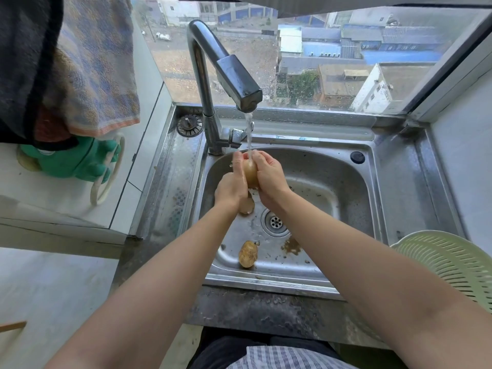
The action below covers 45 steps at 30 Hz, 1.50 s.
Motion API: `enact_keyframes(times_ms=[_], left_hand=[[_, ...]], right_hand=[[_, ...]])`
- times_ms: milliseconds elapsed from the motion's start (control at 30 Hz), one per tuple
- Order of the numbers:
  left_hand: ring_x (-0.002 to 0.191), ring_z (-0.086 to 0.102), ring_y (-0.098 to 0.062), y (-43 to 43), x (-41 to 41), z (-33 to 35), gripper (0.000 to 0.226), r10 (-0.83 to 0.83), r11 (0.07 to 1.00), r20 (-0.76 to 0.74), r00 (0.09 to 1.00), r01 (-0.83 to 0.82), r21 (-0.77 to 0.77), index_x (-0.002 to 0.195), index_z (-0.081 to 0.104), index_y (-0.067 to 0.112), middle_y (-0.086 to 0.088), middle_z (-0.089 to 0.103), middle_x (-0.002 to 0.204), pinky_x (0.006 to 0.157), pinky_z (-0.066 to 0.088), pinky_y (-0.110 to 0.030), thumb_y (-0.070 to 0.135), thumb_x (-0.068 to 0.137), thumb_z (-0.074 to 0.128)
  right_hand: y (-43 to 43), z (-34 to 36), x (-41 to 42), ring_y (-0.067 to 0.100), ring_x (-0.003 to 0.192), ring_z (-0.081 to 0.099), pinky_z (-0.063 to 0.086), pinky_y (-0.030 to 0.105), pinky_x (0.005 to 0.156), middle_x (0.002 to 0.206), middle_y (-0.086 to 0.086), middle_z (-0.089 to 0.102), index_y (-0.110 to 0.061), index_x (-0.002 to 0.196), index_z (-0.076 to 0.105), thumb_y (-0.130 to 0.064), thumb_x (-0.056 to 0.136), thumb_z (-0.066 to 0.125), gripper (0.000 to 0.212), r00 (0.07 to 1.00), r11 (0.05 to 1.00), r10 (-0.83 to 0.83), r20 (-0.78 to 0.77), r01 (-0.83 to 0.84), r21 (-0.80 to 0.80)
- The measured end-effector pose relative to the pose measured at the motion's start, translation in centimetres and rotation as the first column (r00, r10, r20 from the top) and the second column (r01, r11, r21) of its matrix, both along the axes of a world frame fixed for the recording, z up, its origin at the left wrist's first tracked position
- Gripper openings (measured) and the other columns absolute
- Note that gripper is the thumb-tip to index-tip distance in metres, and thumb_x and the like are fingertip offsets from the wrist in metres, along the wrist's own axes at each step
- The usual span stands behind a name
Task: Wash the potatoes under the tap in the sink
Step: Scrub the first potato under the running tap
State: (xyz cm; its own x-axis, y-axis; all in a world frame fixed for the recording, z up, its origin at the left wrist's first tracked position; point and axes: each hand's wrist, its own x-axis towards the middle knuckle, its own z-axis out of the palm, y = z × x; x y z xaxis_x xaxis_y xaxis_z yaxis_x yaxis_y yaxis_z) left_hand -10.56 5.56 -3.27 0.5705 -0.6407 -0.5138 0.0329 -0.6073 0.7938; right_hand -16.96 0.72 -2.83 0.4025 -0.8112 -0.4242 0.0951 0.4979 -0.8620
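Water runs from the chrome tap (234,81) into the steel sink (327,187). Directly under the stream a wet yellow potato (250,171) is held between both hands. My left hand (231,185) grips its left side and my right hand (269,177) wraps its right side. A second potato (247,205) lies on the sink floor just below my left wrist, partly hidden. A third, dirt-speckled potato (248,253) rests near the sink's front wall, left of the drain (276,222).
A pale green colander (452,262) sits on the counter at the right. Brown dirt (291,246) lies in front of the drain. A spare strainer plug (189,125) rests at the sink's back left corner. Towels and a green bottle (72,161) hang and stand at the left. A window is behind.
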Motion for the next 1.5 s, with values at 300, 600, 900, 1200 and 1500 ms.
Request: enact_keyframes(times_ms=[300, 600, 900, 1200, 1500], left_hand=[[0.107, 0.063, -0.048, -0.2, 0.6, -0.4, 0.102, 0.145, 0.989, -0.017, 0.989, -0.145, -0.030, 0.108, 0.067, 0.004, -0.032, 0.067, 0.112, 0.094, 0.048, -0.061, 0.079, 0.073, 0.008], [0.108, 0.063, -0.044, -0.3, 1.1, -0.3, 0.067, 0.114, 0.988, 0.096, 0.989, -0.123, 0.090, 0.106, 0.060, 0.003, -0.028, 0.067, 0.115, 0.097, 0.049, -0.054, 0.051, 0.099, 0.013], [0.103, 0.062, -0.038, 0.6, 0.9, 0.2, 0.060, -0.151, 0.987, 0.521, 0.840, 0.095, 0.132, 0.106, 0.067, -0.002, -0.022, 0.068, 0.109, 0.074, 0.036, -0.033, 0.034, 0.107, 0.018], [0.112, 0.057, -0.024, 1.1, 0.1, 0.3, 0.039, -0.144, 0.961, -0.027, 0.989, 0.133, -0.245, 0.127, 0.047, 0.017, -0.009, 0.057, 0.124, 0.097, 0.047, -0.042, 0.046, 0.102, 0.037], [0.103, 0.060, -0.026, 2.6, 2.0, -0.3, 0.050, -0.084, 0.994, 0.137, 0.987, 0.093, -0.058, 0.116, 0.061, 0.006, -0.009, 0.064, 0.110, 0.086, 0.043, -0.033, 0.050, 0.097, 0.048]], right_hand=[[0.8, 0.0, 0.1, 0.022, 0.084, 0.062, 0.052, 0.030, 0.062, 0.095, 0.011, 0.066, -0.010, 0.098, 0.066, -0.007, 0.092, 0.061, 0.009, 0.984, 0.996, 0.085, 0.156, -0.080, -0.044], [1.1, 0.3, -0.3, 0.018, 0.080, 0.061, 0.055, 0.030, 0.065, 0.089, 0.010, 0.063, -0.012, 0.097, 0.066, -0.014, 0.094, 0.061, 0.006, 0.985, 0.955, 0.171, -0.017, -0.170, -0.245], [-0.2, -0.8, 1.4, 0.029, 0.087, 0.063, 0.056, 0.046, 0.084, 0.088, 0.010, 0.064, -0.017, 0.078, 0.063, -0.041, 0.100, 0.037, 0.042, 0.963, 0.990, -0.144, -0.226, 0.141, -0.029], [-0.4, -0.3, 0.4, 0.028, 0.092, 0.066, 0.058, 0.035, 0.072, 0.105, 0.017, 0.066, -0.004, 0.104, 0.062, -0.043, 0.101, 0.039, 0.045, 0.979, 0.994, 0.088, -0.181, -0.074, 0.085], [0.6, -0.8, -0.9, 0.013, 0.034, 0.039, 0.030, 0.015, 0.034, 0.046, 0.008, 0.056, -0.002, 0.072, 0.056, -0.032, 0.104, 0.020, 0.058, 0.804, 0.939, 0.326, -0.496, -0.338, 0.069]])
